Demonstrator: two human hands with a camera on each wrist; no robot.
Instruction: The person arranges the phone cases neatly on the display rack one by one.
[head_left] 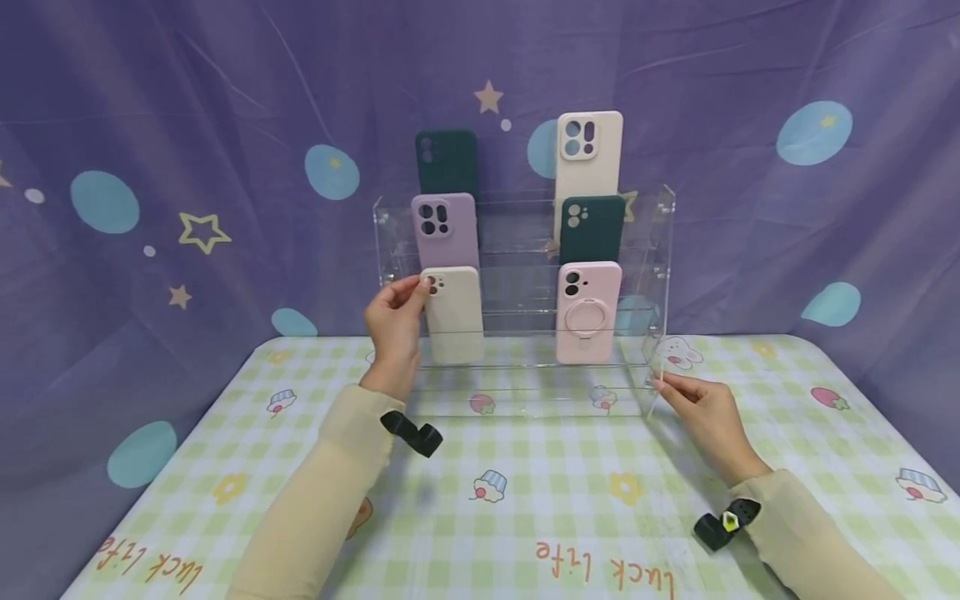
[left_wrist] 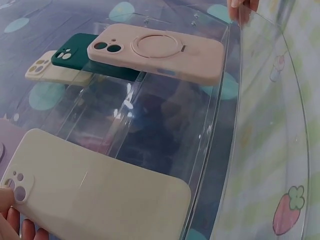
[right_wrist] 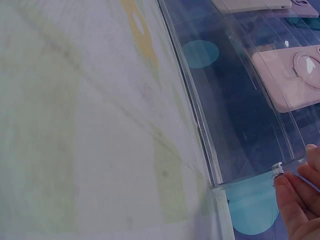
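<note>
A clear acrylic display stand (head_left: 521, 367) with stepped tiers stands on the table. My left hand (head_left: 395, 327) pinches the upper left corner of a cream phone case (head_left: 456, 321), which stands in the lowest tier, left side. In the left wrist view that case (left_wrist: 100, 185) fills the near part, fingertips by its camera cutouts. At the stand's lower right, my right hand (head_left: 703, 414) grips the edge of the side panel; the right wrist view has its fingers (right_wrist: 287, 192) beside a small metal screw (right_wrist: 278, 170). A pink phone case (head_left: 588, 333) with a ring occupies the lowest tier, right side.
Behind the cream case rise a lilac case (head_left: 450, 250) and a dark green case (head_left: 450, 171). On the right, another green case (head_left: 592, 237) and a taller white case (head_left: 600, 175) stand behind the pink one. A checkered cloth (head_left: 555, 517) covers the table before a purple curtain (head_left: 225, 100).
</note>
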